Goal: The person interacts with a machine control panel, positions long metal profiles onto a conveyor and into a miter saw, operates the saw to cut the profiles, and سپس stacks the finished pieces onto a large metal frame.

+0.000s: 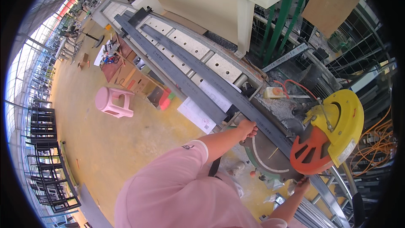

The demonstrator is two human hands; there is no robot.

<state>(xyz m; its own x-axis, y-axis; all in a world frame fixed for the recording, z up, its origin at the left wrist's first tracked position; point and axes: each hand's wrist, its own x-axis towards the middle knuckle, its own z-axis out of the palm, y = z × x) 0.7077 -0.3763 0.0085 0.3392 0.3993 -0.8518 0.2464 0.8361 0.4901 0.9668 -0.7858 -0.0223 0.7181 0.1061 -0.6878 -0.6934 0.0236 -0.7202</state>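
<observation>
Long dark grey bar (pixel 257 118) lies lengthwise on the perforated desk (pixel 225 71), running on across the saw base (pixel 270 157) and passing below the orange guard (pixel 310 154) of a saw with a yellow cover (pixel 348 114). Left hand (pixel 248 129) at the bar's near edge, fingers curled in; cannot tell whether it grips the bar or only rests against it. Right hand (pixel 302 185) just below the orange guard, by the saw base's near side, fingers bent; its hold is too small to tell. Second dark bar (pixel 168 65) alongside on the left, its near end short of the saw. Printed sheet (pixel 197 115) partly under that end. Pink stool (pixel 114 101) on the yellowish floor (pixel 114 152), near cardboard boxes (pixel 133 78). Orange cable (pixel 375 143) in loose loops right of the saw.
</observation>
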